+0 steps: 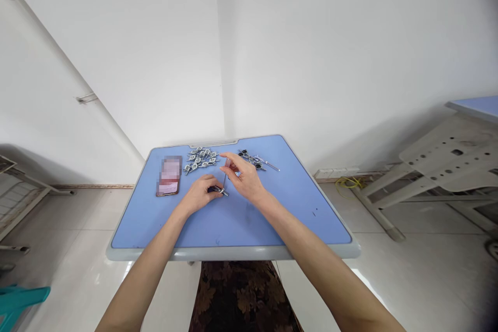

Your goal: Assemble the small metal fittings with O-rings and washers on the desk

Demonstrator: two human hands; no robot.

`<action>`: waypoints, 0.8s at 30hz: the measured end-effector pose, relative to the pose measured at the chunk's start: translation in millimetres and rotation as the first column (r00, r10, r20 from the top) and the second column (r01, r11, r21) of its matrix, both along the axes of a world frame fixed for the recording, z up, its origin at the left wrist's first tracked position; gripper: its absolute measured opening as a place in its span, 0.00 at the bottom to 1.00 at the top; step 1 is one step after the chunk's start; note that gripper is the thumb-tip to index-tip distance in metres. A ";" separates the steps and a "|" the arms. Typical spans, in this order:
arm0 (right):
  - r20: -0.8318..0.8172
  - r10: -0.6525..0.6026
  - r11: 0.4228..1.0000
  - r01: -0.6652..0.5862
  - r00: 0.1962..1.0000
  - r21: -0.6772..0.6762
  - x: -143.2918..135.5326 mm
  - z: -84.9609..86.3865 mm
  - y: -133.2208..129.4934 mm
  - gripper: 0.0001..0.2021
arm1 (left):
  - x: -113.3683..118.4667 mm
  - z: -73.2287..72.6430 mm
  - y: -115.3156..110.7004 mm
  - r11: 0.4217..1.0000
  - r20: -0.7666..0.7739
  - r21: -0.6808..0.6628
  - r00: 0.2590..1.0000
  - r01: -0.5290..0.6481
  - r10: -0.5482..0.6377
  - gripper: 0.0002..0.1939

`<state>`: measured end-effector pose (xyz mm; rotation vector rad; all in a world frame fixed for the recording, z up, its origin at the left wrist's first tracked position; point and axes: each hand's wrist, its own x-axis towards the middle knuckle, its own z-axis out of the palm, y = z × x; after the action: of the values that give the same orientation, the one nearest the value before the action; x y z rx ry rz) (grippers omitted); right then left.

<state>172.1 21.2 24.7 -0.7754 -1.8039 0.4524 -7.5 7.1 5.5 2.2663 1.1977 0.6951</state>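
My right hand is closed around the clear handle of a screwdriver, whose thin shaft points down. At its lower end is a small metal fitting, which my left hand pinches against the blue tabletop. My left fingers hide part of that fitting. Just beyond my hands lies a pile of similar silver metal fittings. To the right of my right hand, several more fittings with dark round parts lie beside a second slender tool with a thin shaft.
A phone with its screen lit lies at the table's left side. Behind the table stands a white wall. Another desk is at the right, with a yellow cable on the floor. A teal stool shows at lower left.
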 end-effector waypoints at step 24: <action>0.067 -0.007 1.000 0.006 0.998 0.018 2.1 9.5 -0.5 0.13 | -0.5 -2.0 1.6 1.000 0.015 -0.018 1.000 -0.016 0.016 0.05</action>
<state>174.3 20.8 34.2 -0.7926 -1.8646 0.4096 -7.9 8.7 3.5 2.2357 1.2112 0.7031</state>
